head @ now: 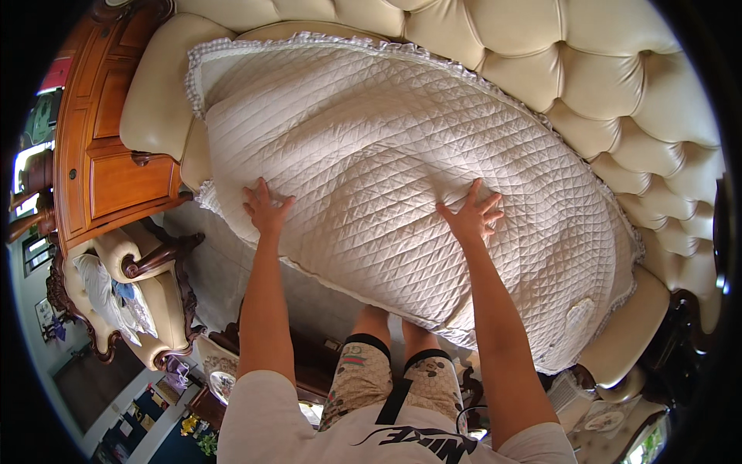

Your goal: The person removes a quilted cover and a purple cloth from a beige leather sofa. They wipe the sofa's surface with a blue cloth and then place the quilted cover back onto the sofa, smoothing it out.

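A pale quilted cover [371, 151] with a ruffled, checked border lies spread over the seat of a cream tufted leather sofa [516, 35]. Shallow wrinkles run across its middle, and its front edge hangs down before my legs. On the left part of the cover rests my left hand [268, 210], fingers spread, holding nothing. My right hand [472, 214] lies further right on the quilting, also with fingers apart and nothing in it. What the cover hides of the seat cannot be seen.
Left of the sofa stands a brown wooden cabinet [133, 180]. A carved armchair [159, 301] with cloths on it is at the lower left, past the grey tiled floor [217, 267]. The padded sofa arm [626, 325] borders the cover's right end. Behind me is dark wooden furniture [310, 362].
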Motion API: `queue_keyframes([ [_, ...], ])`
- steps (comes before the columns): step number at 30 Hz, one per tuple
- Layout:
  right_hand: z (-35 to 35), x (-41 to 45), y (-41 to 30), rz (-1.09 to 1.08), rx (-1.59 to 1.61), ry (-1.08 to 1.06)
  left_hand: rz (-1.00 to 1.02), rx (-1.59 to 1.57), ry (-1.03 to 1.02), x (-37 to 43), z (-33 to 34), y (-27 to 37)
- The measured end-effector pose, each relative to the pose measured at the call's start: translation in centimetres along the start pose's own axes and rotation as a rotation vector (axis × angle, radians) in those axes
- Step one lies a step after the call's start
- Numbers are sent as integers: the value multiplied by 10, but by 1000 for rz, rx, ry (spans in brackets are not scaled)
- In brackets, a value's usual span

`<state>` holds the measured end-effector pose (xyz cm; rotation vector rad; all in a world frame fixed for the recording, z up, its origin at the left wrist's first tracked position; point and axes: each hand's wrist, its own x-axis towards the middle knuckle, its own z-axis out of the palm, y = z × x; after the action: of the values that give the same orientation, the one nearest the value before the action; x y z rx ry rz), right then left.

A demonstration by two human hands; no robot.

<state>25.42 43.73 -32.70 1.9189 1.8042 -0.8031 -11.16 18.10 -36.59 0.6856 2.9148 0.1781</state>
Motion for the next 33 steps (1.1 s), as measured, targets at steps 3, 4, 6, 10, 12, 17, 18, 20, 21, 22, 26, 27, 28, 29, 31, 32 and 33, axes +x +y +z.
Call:
queue_keyframes([
  [3,2,1,3,-1,-15,55,35,-44,28,3,-10,5],
  [4,2,2,6,9,-14,56,38,-135,18,7,-17,8],
  [6,1,3,12,27,-15,52,11,-542,-46,20,-35,3],
  [10,7,0,-1,-21,19,56,69,-308,290,76,-37,-105],
  [12,6,-1,3,-1,31,86,92,-176,306,101,-33,-119],
  [17,22,-14,-14,16,-53,294,148,-192,-136,161,-41,-144],
  [18,29,-21,-26,16,-107,350,99,-167,-97,157,-41,-122],
  [20,54,-38,-82,-146,-110,360,174,-115,-177,167,-47,-146],
  [21,75,-34,-89,-319,25,309,223,-103,-221,173,-46,-149],
  [22,82,-46,-119,-234,37,206,351,-199,-154,172,-51,-151],
  [26,82,-43,-176,1,122,112,330,-218,-77,195,-90,-160],
  [27,82,-41,-173,3,109,108,242,-291,-65,207,-106,-161],
  [28,84,-40,-188,-42,106,83,298,-299,170,229,-120,-205],
  [29,80,-37,-174,-17,83,89,136,-267,174,239,-137,-197],
  [31,81,-31,-162,-48,30,134,-119,-379,329,264,-167,-217],
  [32,85,-23,-153,-60,1,153,-289,-446,350,276,-178,-231],
  [33,90,-18,-157,-95,-21,159,-327,-442,432,289,-186,-267],
])
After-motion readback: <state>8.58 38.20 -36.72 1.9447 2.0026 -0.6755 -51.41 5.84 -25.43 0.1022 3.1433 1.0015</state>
